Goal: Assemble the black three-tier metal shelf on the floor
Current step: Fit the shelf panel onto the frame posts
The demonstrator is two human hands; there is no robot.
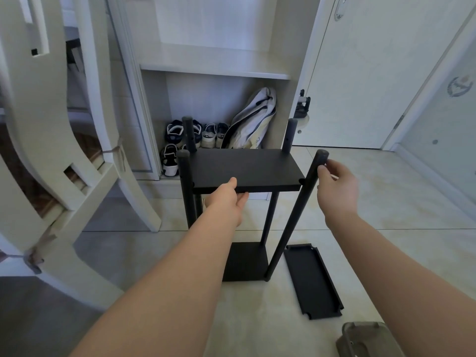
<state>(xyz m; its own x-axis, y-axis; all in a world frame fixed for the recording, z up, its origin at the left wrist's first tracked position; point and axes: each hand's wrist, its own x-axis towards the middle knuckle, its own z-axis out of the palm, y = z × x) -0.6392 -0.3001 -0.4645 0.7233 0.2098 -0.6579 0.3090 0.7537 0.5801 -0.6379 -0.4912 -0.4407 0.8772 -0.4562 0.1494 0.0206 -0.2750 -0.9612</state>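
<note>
Shelf panel (244, 168) front edge is pinched by left hand (229, 199); near-right pole (296, 215), tilted off its corner notch, is loosely fingered by right hand (337, 186).

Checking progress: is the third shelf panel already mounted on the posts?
No, the third panel lies flat on the floor beside the frame.

Both forearms reach toward 12 o'clock — left hand (226, 199) pinching, thumb on top; right hand (337, 184) loosely curled, at 1 o'clock.
</note>
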